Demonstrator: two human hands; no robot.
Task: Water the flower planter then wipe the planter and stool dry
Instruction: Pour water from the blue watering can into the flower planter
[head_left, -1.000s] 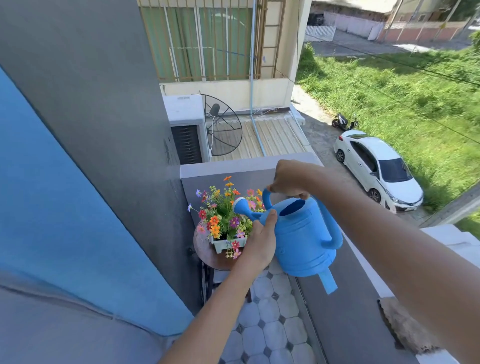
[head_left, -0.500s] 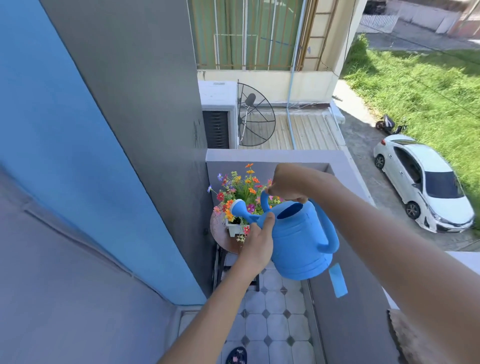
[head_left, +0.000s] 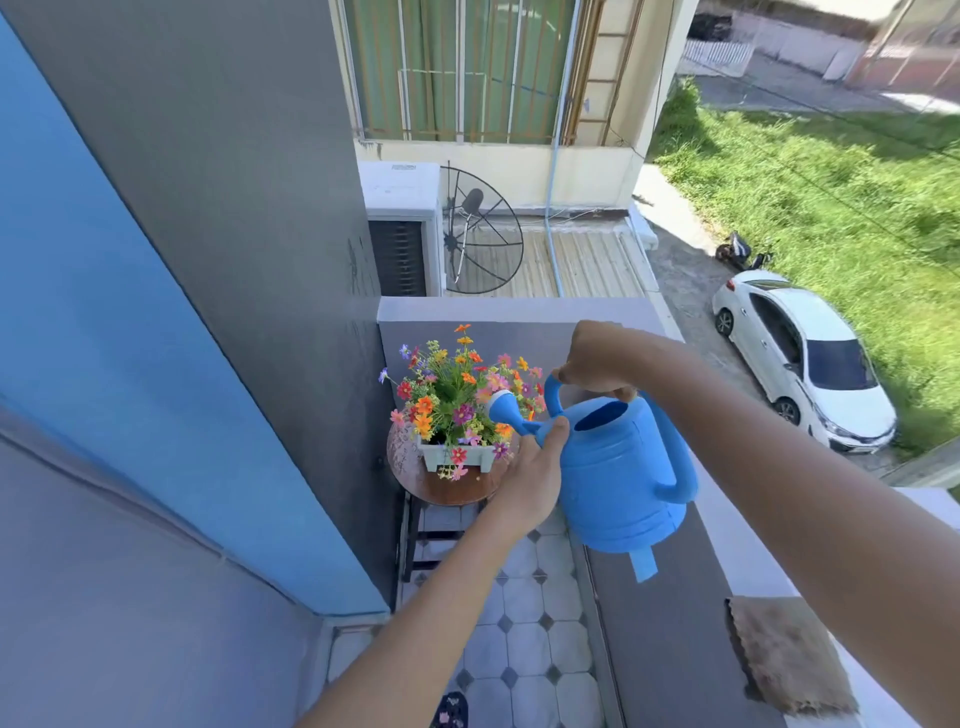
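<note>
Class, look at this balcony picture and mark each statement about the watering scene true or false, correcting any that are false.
1. The right hand grips the top handle of the blue watering can. True.
2. The flower planter stands on the tiled floor. False: it stands on the round stool.
3. The left hand supports the can near its spout. True.
4. The brown cloth is in the left hand. False: it lies on the balcony ledge.
5. The spout's rose points toward the flowers. True.

One watering can (head_left: 621, 478) — one planter (head_left: 457, 457), one stool (head_left: 441, 491), one cloth (head_left: 784, 654)
</note>
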